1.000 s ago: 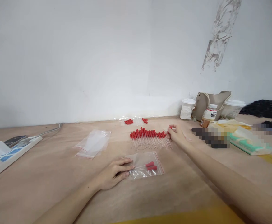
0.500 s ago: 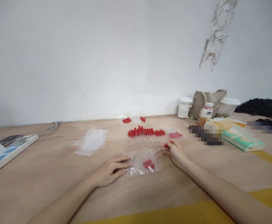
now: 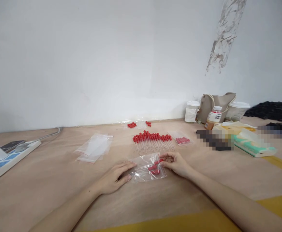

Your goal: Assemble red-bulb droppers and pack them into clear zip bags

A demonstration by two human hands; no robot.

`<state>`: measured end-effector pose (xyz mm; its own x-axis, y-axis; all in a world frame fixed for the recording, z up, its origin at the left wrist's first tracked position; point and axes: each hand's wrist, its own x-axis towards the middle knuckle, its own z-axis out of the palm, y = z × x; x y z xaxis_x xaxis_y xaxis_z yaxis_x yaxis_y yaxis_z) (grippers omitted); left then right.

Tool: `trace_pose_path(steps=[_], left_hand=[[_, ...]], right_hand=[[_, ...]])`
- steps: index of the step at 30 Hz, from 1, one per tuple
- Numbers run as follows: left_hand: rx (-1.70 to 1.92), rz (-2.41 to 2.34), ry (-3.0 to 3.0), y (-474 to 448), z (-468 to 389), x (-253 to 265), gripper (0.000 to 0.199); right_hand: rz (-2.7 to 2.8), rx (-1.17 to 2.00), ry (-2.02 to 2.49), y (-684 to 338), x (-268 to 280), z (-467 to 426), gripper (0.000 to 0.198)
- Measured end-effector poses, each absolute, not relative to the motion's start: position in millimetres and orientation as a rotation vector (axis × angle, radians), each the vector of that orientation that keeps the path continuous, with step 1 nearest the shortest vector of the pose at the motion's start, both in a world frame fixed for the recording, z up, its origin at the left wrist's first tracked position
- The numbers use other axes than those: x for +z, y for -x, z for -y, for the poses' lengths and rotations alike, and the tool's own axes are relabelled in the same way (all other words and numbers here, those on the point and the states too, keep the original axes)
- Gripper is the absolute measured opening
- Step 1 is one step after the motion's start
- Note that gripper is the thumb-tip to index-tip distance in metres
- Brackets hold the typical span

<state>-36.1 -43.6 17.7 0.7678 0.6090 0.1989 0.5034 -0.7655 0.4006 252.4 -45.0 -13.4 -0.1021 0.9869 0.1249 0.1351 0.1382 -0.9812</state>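
A clear zip bag lies flat in front of me with two red-bulbed droppers inside. My left hand rests on the bag's left end, fingers stretched out and thumb apart. At the bag's right-hand opening, my right hand pinches the red bulb of another dropper. Its thin tube points left into the bag and is hard to see through the glossy plastic. Just beyond lies a row of several droppers, red bulbs facing away from me and clear tubes toward me.
Flat zip bags lie to the left, near a power strip with a phone. A bag of red bulbs sits right of the row; more loose bulbs lie behind. Bottle, cups and tissue pack stand at right.
My right hand has moved left and a little nearer, bringing the dropper from outside the bag's mouth into it. The left hand stays on the bag.
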Motion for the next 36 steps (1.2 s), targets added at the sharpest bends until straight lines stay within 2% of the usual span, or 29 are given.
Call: trace_pose_path(steps=[6, 14, 19, 21, 26, 29, 32, 36], left_hand=[[0.423, -0.846, -2.675, 35, 43, 19, 0.041], [0.467, -0.826, -2.671, 35, 41, 15, 0.041], [0.437, -0.824, -2.670, 36, 41, 15, 0.038], [0.406, -0.831, -2.669, 36, 42, 16, 0.036], [0.328, -0.848, -2.689, 37, 42, 16, 0.035], [0.333, -0.847, -2.693, 37, 41, 16, 0.035], [0.345, -0.834, -2.692, 37, 41, 16, 0.035], [0.343, -0.840, -2.689, 37, 42, 17, 0.035]], right_hand=[[1.461, 0.758, 1.251, -240, -20, 36, 0.020], [1.789, 0.517, 1.213, -240, -24, 34, 0.019], [1.833, 0.770, 1.167, -251, -14, 35, 0.020], [1.700, 0.759, 1.237, -260, -11, 30, 0.019], [1.549, 0.389, 1.605, -287, -5, -3, 0.010], [1.550, 0.318, 1.716, -292, 3, -27, 0.009], [1.539, 0.282, 1.769, -286, 10, -51, 0.012], [1.467, 0.252, 1.868, -272, 12, -83, 0.030]])
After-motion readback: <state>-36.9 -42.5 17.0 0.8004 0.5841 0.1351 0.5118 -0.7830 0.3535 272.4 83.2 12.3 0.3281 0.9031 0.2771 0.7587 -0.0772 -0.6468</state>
